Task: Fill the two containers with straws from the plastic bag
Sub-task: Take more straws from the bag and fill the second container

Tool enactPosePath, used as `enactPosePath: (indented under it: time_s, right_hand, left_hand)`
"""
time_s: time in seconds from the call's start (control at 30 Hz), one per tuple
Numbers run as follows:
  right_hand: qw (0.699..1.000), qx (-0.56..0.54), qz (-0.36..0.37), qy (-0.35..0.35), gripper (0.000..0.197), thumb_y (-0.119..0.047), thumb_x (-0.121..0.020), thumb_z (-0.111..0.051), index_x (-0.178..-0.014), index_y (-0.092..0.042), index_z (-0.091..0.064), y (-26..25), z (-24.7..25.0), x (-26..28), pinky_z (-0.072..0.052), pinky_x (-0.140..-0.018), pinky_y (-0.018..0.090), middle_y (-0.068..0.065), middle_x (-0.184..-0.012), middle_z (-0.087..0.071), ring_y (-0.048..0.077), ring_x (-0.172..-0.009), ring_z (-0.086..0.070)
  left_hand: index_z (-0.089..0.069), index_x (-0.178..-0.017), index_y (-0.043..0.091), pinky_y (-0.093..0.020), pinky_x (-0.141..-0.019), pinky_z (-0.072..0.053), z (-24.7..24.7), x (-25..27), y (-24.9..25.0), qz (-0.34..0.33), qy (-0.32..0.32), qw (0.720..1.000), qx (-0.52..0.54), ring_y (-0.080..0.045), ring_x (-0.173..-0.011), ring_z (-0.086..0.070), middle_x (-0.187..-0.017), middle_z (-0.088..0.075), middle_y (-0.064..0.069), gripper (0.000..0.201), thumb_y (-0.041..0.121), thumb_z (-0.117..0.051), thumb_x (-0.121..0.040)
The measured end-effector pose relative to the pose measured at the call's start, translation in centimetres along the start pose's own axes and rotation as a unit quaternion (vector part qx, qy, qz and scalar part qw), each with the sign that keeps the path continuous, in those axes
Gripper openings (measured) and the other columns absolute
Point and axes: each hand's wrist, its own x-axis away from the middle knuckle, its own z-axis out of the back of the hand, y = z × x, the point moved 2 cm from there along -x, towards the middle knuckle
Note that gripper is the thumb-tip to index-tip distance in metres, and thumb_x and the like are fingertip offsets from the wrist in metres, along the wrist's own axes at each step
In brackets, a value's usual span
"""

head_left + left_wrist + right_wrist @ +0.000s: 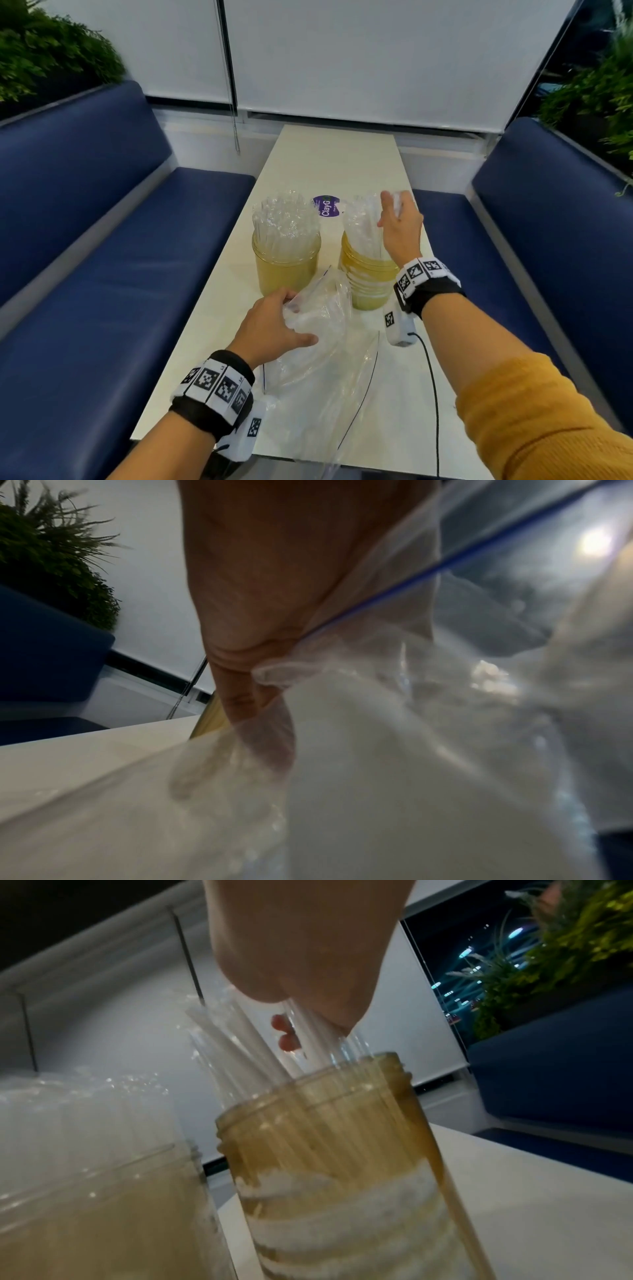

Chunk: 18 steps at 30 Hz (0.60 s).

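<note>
Two yellowish see-through jars stand side by side on the white table. The left jar is packed with clear wrapped straws. Straws also stand in the right jar, leaning left. My right hand is over that jar, its fingers curled round the upper ends of several straws. In front of the jars lies the clear plastic bag. My left hand grips its crumpled mouth by the blue zip line.
A purple round sticker lies behind the jars. Dark blue benches flank the narrow table. Thin black cables run from my wrists over the near table edge. A blind's bead chain hangs at the far left.
</note>
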Motion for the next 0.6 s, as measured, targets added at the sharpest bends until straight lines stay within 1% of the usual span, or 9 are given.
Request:
enactPosePath:
  time_s: [0.1,0.13,0.17,0.2,0.27,0.37,0.5,0.57,0.6]
  right_hand:
    - [0.998,0.055,-0.007,0.007,0.039,-0.035,-0.1,-0.056,-0.081,-0.001,-0.058,1.6,0.2,0.2,-0.044,-0.067,0.027,0.011,-0.075,-0.06,0.015,-0.069,-0.052]
    - [0.997,0.07,0.008,0.014,0.027,-0.031,-0.097,-0.061,-0.085,-0.006,-0.062,1.4,0.3,0.2,-0.046,-0.07,0.029,0.003,-0.077,-0.061,0.013,-0.072,-0.053]
    - [0.997,0.073,0.035,0.018,0.014,-0.026,-0.093,-0.066,-0.097,-0.013,-0.065,1.0,0.5,0.1,-0.049,-0.075,0.027,-0.003,-0.084,-0.063,0.011,-0.077,-0.057]
    - [0.994,0.074,0.071,0.029,0.022,-0.022,-0.089,-0.07,-0.11,-0.02,-0.064,0.3,0.8,-0.1,-0.05,-0.079,0.02,-0.005,-0.091,-0.066,0.008,-0.084,-0.06]
    - [0.985,0.07,0.15,0.047,0.033,-0.013,-0.087,-0.071,-0.118,-0.021,-0.062,-1.2,1.3,-0.8,-0.052,-0.081,0.015,-0.003,-0.099,-0.068,0.006,-0.091,-0.063]
    - [0.956,0.152,0.25,0.032,0.021,-0.018,-0.098,-0.061,-0.114,-0.01,-0.072,-2.3,1.2,-1.6,-0.056,-0.087,0.029,0.005,-0.108,-0.073,0.016,-0.099,-0.068]
    - [0.927,0.304,0.194,-0.108,0.035,-0.028,-0.106,-0.046,-0.114,-0.006,-0.071,-0.1,0.5,-0.7,-0.053,-0.09,0.045,0.016,-0.114,-0.071,0.034,-0.104,-0.067]
    - [0.927,0.31,0.17,-0.125,0.036,-0.029,-0.107,-0.044,-0.123,-0.007,-0.068,0.2,0.7,0.2,-0.048,-0.101,0.045,0.015,-0.127,-0.066,0.034,-0.119,-0.06]
    - [0.927,0.306,0.184,-0.112,0.037,-0.031,-0.106,-0.046,-0.127,-0.009,-0.067,-0.3,0.8,0.4,-0.045,-0.105,0.042,0.012,-0.13,-0.065,0.031,-0.125,-0.055]
  left_hand:
    - [-0.054,-0.118,0.027,-0.036,-0.085,-0.058,0.1,-0.1,0.2,-0.002,-0.001,1.0,0.006,-0.012,-0.096,-0.061,-0.108,-0.057,0.019,0.077,0.048,-0.092,-0.055]
    - [-0.054,-0.118,0.027,-0.037,-0.085,-0.058,0.1,-0.2,0.3,-0.003,-0.001,1.0,0.008,-0.012,-0.096,-0.062,-0.108,-0.057,0.019,0.076,0.047,-0.092,-0.055]
    - [-0.055,-0.118,0.027,-0.037,-0.086,-0.058,0.2,-0.3,0.4,-0.004,-0.001,1.0,0.009,-0.013,-0.096,-0.062,-0.108,-0.057,0.019,0.075,0.047,-0.092,-0.056]
    - [-0.055,-0.118,0.027,-0.037,-0.086,-0.057,0.2,-0.3,0.5,-0.004,-0.001,1.0,0.01,-0.014,-0.096,-0.062,-0.108,-0.057,0.019,0.075,0.047,-0.092,-0.056]
    - [-0.054,-0.118,0.028,-0.037,-0.085,-0.057,0.3,-0.4,0.7,-0.004,-0.003,1.0,0.011,-0.014,-0.094,-0.063,-0.109,-0.058,0.018,0.074,0.046,-0.092,-0.057]
    - [-0.054,-0.118,0.028,-0.038,-0.083,-0.059,0.5,-0.4,0.8,-0.005,-0.009,1.0,0.016,-0.013,-0.087,-0.066,-0.111,-0.058,0.016,0.076,0.047,-0.092,-0.056]
    - [-0.051,-0.127,0.028,-0.038,-0.087,-0.059,0.8,-0.2,1.1,-0.011,-0.01,1.0,0.008,-0.01,-0.095,-0.062,-0.124,-0.055,0.012,0.086,0.05,-0.092,-0.054]
    - [-0.047,-0.133,0.028,-0.035,-0.092,-0.055,1.0,0.1,1.5,-0.014,-0.012,1.0,-0.014,-0.012,-0.106,-0.056,-0.127,-0.049,0.014,0.092,0.048,-0.093,-0.057]
    - [-0.044,-0.136,0.028,-0.032,-0.093,-0.052,1.1,0.2,1.8,-0.016,-0.017,1.0,-0.02,-0.012,-0.108,-0.053,-0.127,-0.046,0.016,0.095,0.047,-0.093,-0.057]
